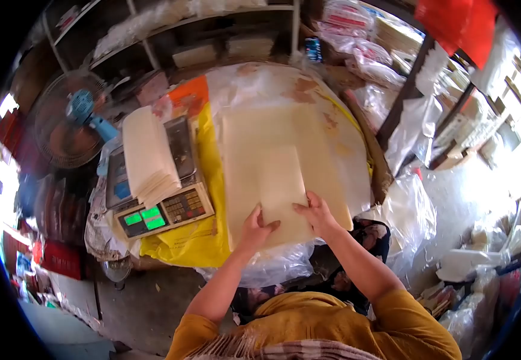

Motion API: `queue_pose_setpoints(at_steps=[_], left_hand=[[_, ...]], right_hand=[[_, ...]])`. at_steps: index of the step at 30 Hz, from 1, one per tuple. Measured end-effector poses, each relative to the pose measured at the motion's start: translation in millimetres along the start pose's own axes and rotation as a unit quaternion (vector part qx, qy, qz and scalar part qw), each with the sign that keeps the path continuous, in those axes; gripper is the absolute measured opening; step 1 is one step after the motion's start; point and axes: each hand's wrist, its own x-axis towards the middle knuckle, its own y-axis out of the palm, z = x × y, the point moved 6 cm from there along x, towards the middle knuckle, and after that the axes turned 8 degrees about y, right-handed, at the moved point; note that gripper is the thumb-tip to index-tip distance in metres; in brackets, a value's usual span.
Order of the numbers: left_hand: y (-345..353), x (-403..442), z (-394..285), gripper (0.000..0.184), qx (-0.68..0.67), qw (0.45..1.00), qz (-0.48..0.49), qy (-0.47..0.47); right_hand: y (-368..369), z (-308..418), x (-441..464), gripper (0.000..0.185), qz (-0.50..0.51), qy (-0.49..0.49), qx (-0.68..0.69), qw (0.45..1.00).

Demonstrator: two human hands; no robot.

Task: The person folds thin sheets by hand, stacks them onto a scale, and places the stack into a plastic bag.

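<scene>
A narrow cream sheet [282, 180], seemingly folded, lies on top of a wide flat pile of larger cream sheets [242, 150]. My left hand [257, 229] is at its lower left edge, thumb on top and fingers curled beside the edge. On the opposite side, my right hand [318, 215] pinches the lower right edge, its thumb pointing inward. Whether the sheet is paper or thin plastic I cannot tell. To the left, a stack of similar narrow folded sheets [146, 153] rests on a digital scale [191, 204] with lit green displays.
Yellow plastic sacking [182, 243] covers part of the table under the scale. A standing fan [82, 108] is at the left. Shelves [200, 24] with wrapped stacks line the back. Clear plastic bags [410, 210] hang or lie at the right.
</scene>
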Motion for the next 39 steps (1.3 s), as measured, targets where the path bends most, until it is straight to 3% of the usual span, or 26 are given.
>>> queue_pose_setpoints(at_steps=[3,5,10,14,17,19,22,24,25,26,27,30,33,34,37,39], left_hand=[[-28.1,-11.1,-58.9,0.073,-0.116,0.988,-0.09,0.055],[-72.2,-8.1,-116.0,0.081,-0.028,0.974,-0.165,0.151],[-214.8,14.6,-241.3,0.078,0.07,0.932,-0.273,0.229],[-312.0,36.3,-221.3,0.071,-0.004,0.956,-0.256,0.143],[-320.6,41.0,-197.0,0.065,0.011,0.965,-0.255,0.056],[-317.4,43.6,-200.2,0.061,0.026,0.968,-0.231,0.09],[-305.1,44.8,-202.9,0.057,0.126,0.967,-0.215,0.053],[-341.4,52.9,-186.3,0.06,0.289,0.92,-0.263,0.027],[-319.4,42.9,-206.5,0.058,0.425,0.841,-0.3,0.147],[-293.7,27.4,-223.9,0.056,0.558,0.708,-0.362,0.237],[-248.8,4.5,-235.3,0.055,0.59,0.641,-0.38,0.309],[-172.1,-21.2,-209.6,0.053,0.569,0.635,-0.306,0.423],[-126.9,-33.1,-154.8,0.053,0.5,0.731,-0.266,0.379],[-117.3,-36.8,-140.9,0.053,0.498,0.747,-0.249,0.362],[-100.4,-49.7,-112.4,0.052,0.439,0.811,-0.236,0.306],[-97.0,-56.3,-101.9,0.051,0.43,0.823,-0.236,0.288]], right_hand=[[46.6,33.9,-14.4,0.058,0.062,0.006,-0.009,0.998],[60.8,51.2,-21.4,0.057,0.099,0.018,-0.038,0.994],[45.2,54.3,-33.9,0.053,0.12,0.029,-0.118,0.985],[24.4,40.6,-39.1,0.046,0.094,0.039,-0.13,0.986],[14.6,32.2,-35.0,0.043,0.084,0.044,-0.148,0.984],[4.4,25.8,-33.4,0.041,0.076,0.045,-0.15,0.985],[5.7,22.6,-25.8,0.037,0.09,0.002,-0.189,0.978],[23.1,23.6,-28.2,0.032,0.084,-0.015,-0.28,0.956],[34.8,25.1,-35.9,0.029,0.082,-0.073,-0.358,0.927],[48.4,29.6,-41.0,0.027,0.081,-0.137,-0.433,0.887],[61.3,31.4,-44.4,0.025,0.08,-0.202,-0.503,0.837],[92.0,21.7,-49.8,0.016,0.128,-0.316,-0.57,0.747],[117.7,10.0,-50.9,0.013,0.181,-0.338,-0.674,0.631],[122.1,8.1,-52.5,0.006,0.179,-0.346,-0.663,0.64],[133.4,-8.3,-51.7,0.008,0.203,-0.317,-0.791,0.481],[134.6,-18.0,-50.2,0.009,0.205,-0.318,-0.796,0.472]])
